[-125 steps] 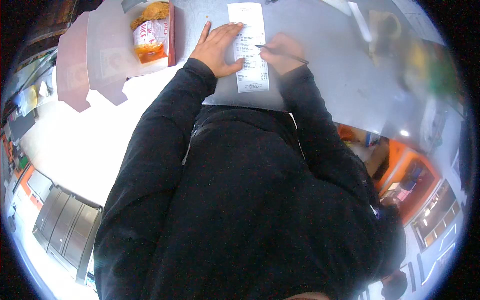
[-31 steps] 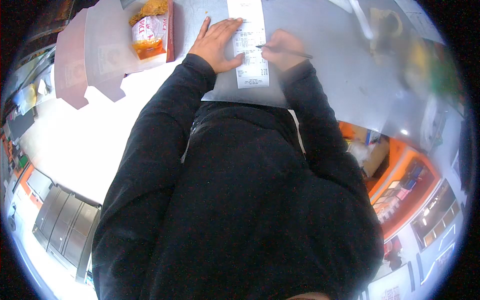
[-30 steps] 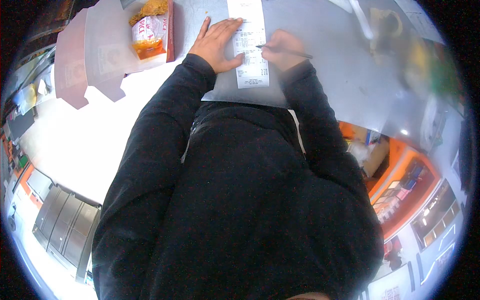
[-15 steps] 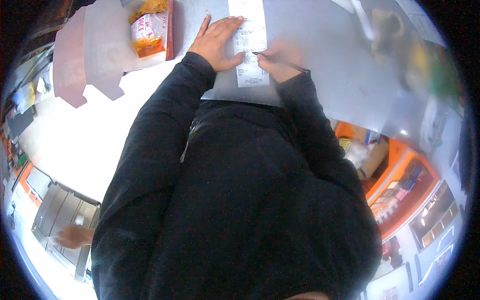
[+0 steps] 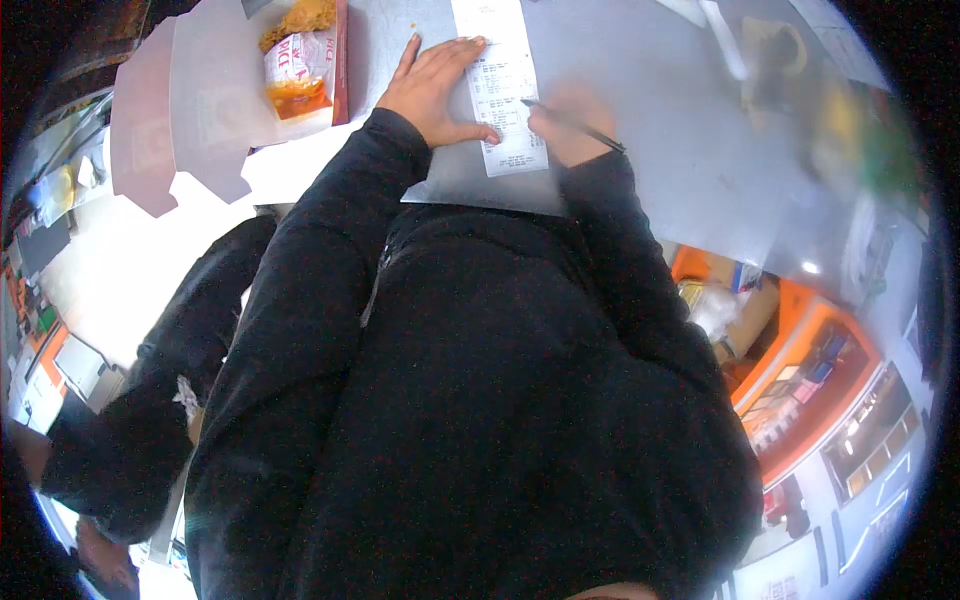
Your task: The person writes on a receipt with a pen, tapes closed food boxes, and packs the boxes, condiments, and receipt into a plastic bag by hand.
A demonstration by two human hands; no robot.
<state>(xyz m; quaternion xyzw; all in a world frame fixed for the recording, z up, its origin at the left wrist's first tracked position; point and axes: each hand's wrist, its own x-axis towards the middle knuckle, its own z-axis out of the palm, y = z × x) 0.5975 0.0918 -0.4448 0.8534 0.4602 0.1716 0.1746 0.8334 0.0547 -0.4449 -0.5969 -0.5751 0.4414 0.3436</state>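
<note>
A long printed receipt lies on the grey metal counter, slightly tilted. My left hand rests spread on the counter at the receipt's left side, fingertips and thumb touching its left edge. At the right edge my right hand, somewhat blurred, is closed around a dark pen, whose tip is over the receipt. To the left, an open cardboard box holds a wrapped rice packet, a piece of fried food and something orange in a clear packet.
Another person in dark clothing stands at the lower left, one hand low at the frame's edge. An orange shelf unit with assorted items is at the lower right. Blurred yellow and green things sit on the right.
The receipt has tilted, its lower end shifting right. My left thumb has moved lower and right. My right hand has shifted slightly right with the pen. Another person has come into view at lower left.
</note>
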